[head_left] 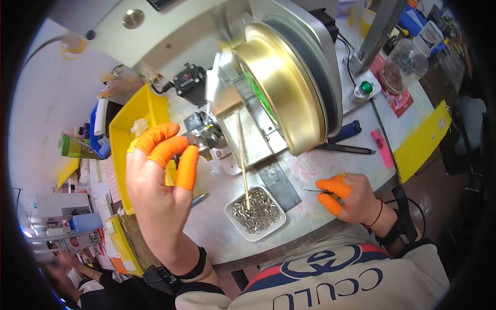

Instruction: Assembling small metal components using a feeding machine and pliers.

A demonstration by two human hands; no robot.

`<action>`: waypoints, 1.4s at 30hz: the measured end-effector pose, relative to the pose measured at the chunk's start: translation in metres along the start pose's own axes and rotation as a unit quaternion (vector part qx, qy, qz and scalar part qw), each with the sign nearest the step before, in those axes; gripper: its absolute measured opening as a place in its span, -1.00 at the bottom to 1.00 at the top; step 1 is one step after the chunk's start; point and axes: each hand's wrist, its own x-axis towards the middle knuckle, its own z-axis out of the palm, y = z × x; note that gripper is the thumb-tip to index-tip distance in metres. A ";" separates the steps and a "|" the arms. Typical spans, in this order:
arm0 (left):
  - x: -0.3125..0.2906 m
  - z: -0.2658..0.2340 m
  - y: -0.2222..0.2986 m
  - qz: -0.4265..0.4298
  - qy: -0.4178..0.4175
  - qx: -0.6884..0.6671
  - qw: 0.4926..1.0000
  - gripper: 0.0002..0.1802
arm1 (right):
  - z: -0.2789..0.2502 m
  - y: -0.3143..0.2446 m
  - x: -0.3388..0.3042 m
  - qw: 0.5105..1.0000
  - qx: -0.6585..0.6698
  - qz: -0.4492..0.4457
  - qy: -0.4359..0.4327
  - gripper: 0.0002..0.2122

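Note:
My left hand [160, 175], with orange finger cots on thumb and two fingers, is raised beside a small metal fixture [209, 135] on the bench. Its thumb and index tips come together; anything between them is too small or hidden to make out. Between my right thumb and fingers, also in orange cots, is a slim pointed metal tool [313, 190]; my right hand [356, 200] is over the bench's near right. A white dish [250, 236] full of small metal pieces [261, 214] sits between the hands. One end of a thin wooden stick [242, 160] rests in it.
A machine with a large gold wheel [284, 88] stands behind the dish. At left is a yellow bin [121, 124]. Rightward lie a black cutter knife [345, 149], a pink tool [381, 148] and a green button [367, 87]. Another person sits far left.

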 end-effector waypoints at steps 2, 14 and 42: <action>0.002 -0.002 0.006 0.039 0.001 0.051 0.998 -0.83 | 0.000 0.000 0.000 1.000 0.007 -0.004 0.013 -0.81; -0.012 -0.028 0.027 -0.025 -0.089 0.038 0.995 -0.87 | -0.010 -0.003 -0.012 0.996 0.006 -0.090 0.006 -0.76; -0.026 -0.011 0.007 -0.122 -0.054 -0.112 0.985 -0.86 | 0.006 -0.022 0.020 0.994 -0.018 -0.104 -0.040 -0.68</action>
